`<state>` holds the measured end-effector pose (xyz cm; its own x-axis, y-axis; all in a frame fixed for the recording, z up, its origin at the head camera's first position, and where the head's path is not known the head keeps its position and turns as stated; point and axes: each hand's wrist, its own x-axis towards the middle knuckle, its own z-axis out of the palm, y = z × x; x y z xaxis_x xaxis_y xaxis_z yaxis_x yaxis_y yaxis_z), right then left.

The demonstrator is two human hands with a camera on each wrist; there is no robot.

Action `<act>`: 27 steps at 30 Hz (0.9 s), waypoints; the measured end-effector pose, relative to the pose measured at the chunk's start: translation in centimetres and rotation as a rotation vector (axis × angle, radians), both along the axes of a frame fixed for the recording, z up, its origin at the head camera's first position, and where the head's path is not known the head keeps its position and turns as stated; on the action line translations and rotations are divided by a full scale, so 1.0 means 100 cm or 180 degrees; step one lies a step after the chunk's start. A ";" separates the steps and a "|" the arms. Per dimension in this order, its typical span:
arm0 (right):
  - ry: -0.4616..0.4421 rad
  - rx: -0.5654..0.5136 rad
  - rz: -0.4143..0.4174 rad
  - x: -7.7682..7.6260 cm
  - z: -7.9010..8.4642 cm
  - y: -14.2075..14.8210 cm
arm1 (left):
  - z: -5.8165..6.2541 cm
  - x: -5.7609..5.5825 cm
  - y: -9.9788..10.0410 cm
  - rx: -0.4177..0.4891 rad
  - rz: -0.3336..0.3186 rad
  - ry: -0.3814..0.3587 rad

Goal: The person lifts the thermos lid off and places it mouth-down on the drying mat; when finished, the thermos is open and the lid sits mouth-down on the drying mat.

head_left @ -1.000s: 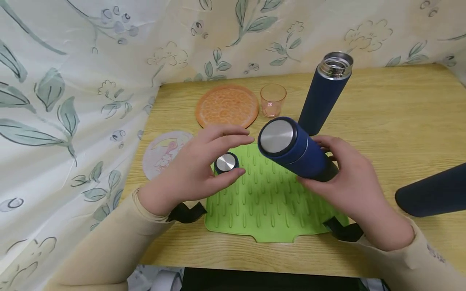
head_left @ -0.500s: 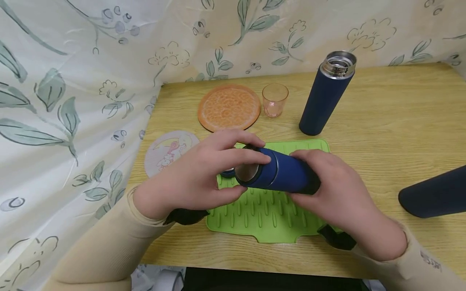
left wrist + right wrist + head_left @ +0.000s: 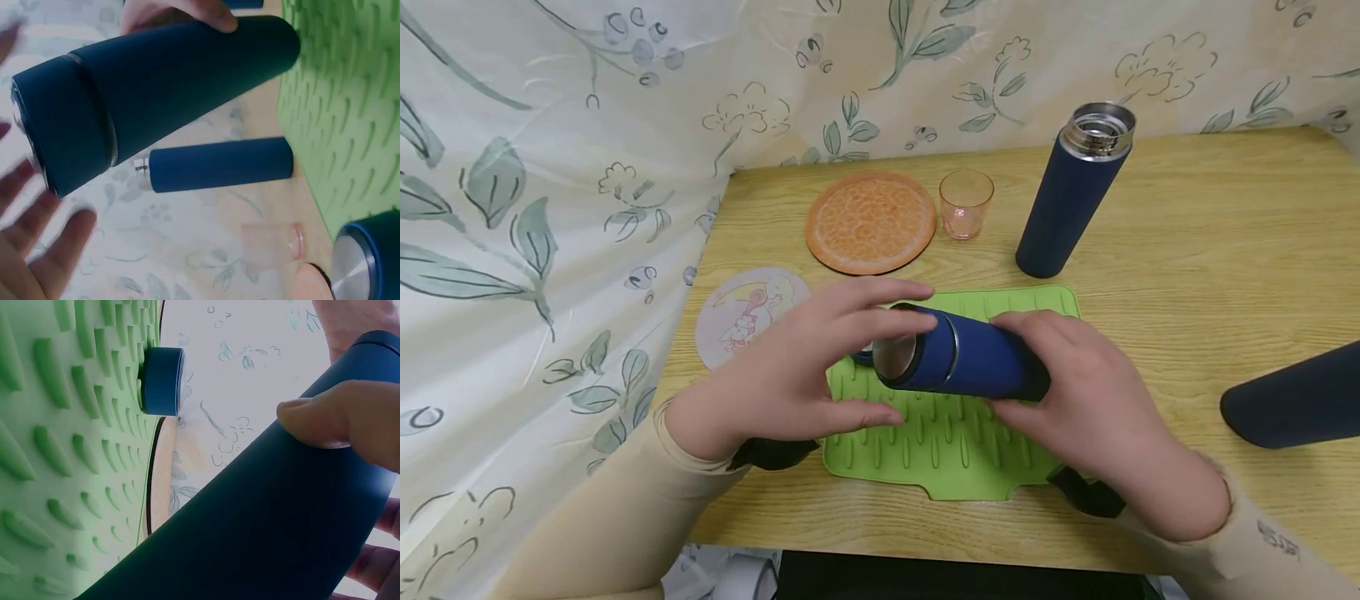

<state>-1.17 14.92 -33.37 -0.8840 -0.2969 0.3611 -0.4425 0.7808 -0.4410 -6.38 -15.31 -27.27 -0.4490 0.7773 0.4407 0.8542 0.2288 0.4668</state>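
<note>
My right hand grips a dark blue thermos flask round its lower part. The flask is tilted over the green ridged mat, its silver-topped lid pointing left and the lid on. Around the lid end, my left hand has its fingers and thumb spread. In the left wrist view these fingers are blurred beside the lid; whether any touches it I cannot tell. A loose blue lid sits on the mat, mostly hidden behind the left hand in the head view.
An uncapped dark blue flask stands behind the mat. Left of it are a pink-orange glass and an orange round mat. A pale pink printed disc lies at left. Another dark flask enters from the right edge.
The right hand has brought the flask left and down, tilting it flatter, to the left hand. Since half a second ago, the left hand's fingers and thumb have spread wider at the lid.
</note>
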 end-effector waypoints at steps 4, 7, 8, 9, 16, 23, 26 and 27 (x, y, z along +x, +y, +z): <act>0.0016 0.0056 0.0000 -0.001 0.000 0.000 | -0.005 0.002 -0.002 0.0028 -0.0305 0.0144; 0.0049 0.0057 0.0043 -0.001 0.000 -0.001 | -0.008 0.005 -0.001 0.0046 -0.0004 0.0064; 0.0078 0.0048 0.0069 -0.001 0.000 -0.001 | -0.008 0.005 0.000 0.0018 0.0159 0.0009; 0.0118 0.0039 0.0101 -0.001 -0.001 -0.002 | -0.007 0.006 0.001 -0.0028 0.0342 -0.0065; 0.0232 0.0023 0.0190 0.000 -0.005 -0.002 | -0.006 0.010 0.003 -0.0529 0.0964 -0.0482; 0.0015 -0.0002 -0.0024 -0.002 -0.004 0.007 | -0.008 0.006 -0.004 -0.0103 -0.0137 0.0034; 0.0024 0.0018 -0.0015 -0.002 -0.003 0.008 | -0.008 0.004 -0.002 -0.0054 -0.0198 0.0152; 0.0038 0.0024 -0.0008 -0.002 -0.003 0.008 | -0.008 0.004 -0.001 -0.0042 -0.0190 0.0173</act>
